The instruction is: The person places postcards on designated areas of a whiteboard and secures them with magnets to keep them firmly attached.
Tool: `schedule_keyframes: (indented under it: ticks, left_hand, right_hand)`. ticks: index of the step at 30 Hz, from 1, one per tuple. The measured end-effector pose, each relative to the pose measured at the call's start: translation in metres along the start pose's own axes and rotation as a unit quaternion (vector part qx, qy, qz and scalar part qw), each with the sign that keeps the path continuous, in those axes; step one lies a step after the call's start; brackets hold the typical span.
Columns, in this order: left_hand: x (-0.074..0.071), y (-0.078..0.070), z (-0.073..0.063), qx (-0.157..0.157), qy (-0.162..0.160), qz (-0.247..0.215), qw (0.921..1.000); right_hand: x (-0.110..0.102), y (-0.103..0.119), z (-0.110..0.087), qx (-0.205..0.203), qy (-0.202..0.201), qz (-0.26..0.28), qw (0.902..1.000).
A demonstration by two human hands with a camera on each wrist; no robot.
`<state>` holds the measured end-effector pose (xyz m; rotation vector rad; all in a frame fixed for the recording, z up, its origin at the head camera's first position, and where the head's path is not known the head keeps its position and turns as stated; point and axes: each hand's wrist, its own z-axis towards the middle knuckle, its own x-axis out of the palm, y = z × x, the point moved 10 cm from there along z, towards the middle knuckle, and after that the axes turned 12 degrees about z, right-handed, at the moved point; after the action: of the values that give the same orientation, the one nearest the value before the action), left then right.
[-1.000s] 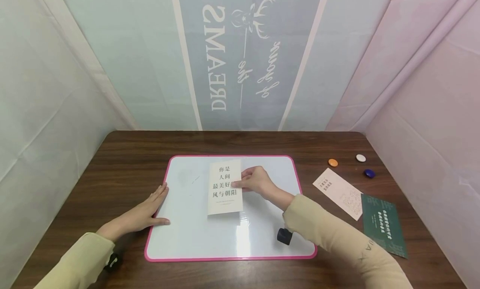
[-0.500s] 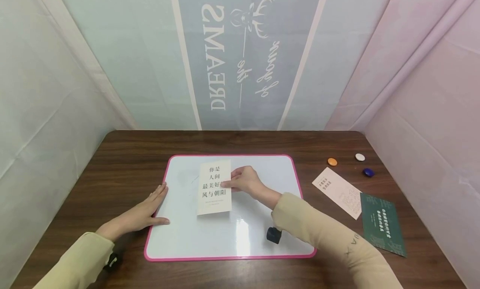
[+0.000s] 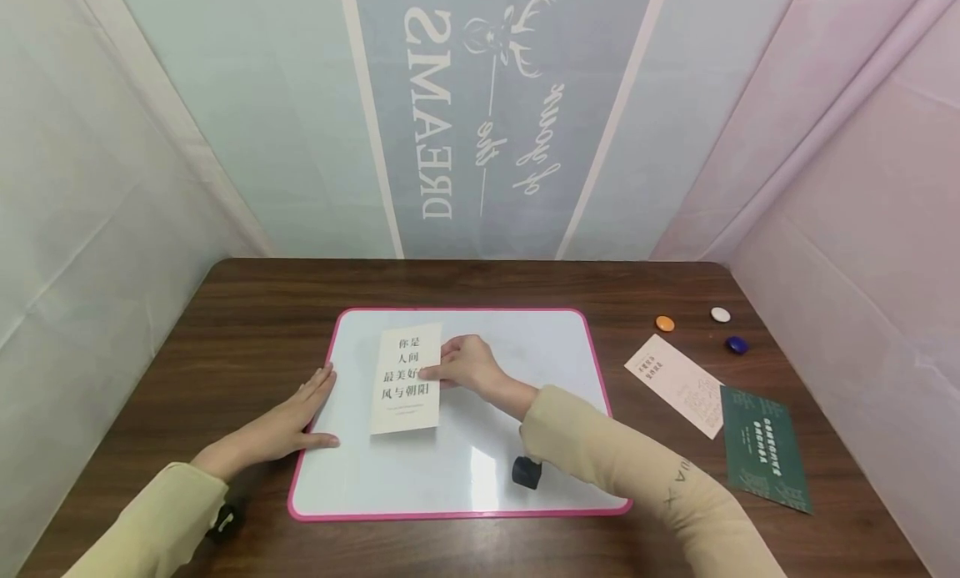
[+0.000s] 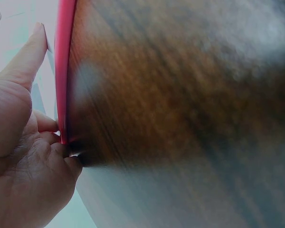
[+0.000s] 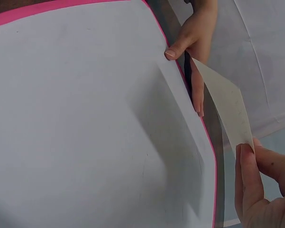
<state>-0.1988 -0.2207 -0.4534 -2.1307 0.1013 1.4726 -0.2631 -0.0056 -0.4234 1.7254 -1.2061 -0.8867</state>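
A cream card [image 3: 401, 399] with printed dark characters is held over the left half of a pink-rimmed whiteboard [image 3: 555, 394]. My right hand [image 3: 472, 368] pinches its right edge between thumb and fingers. In the right wrist view the card [image 5: 227, 99] stands off the board and casts a shadow on it. My left hand [image 3: 288, 419] rests on the board's left edge, fingers extended and thumb lying over the rim. From the left wrist, the left hand [image 4: 28, 166] shows palm side against the pink rim [image 4: 64, 61].
To the right on the wooden table [image 3: 247, 303] lie a pink card [image 3: 678, 386] and a green card [image 3: 767, 453], their edges meeting. Behind them are three round magnet-like discs: orange [image 3: 664, 324], white [image 3: 720, 314] and blue [image 3: 737, 344]. Fabric curtains [image 3: 480, 144] surround the table.
My right hand has carried the cream card leftward across the whiteboard, the card now leaning a little more. The left hand stays on the board's edge.
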Motion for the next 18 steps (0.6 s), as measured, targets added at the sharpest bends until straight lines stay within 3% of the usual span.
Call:
schedule_keyframes:
  ticks: [7,18]
  left_hand:
    - [-0.003,0.0,0.001,0.0,0.002,-0.001,1.0]
    - [-0.002,0.002,0.003,0.006,0.001,-0.005,1.0]
  right_hand:
    - [0.011,0.0,0.006,0.013,-0.015,0.007,0.9998]
    - [0.025,-0.002,0.012,0.021,-0.032,-0.026,0.9989]
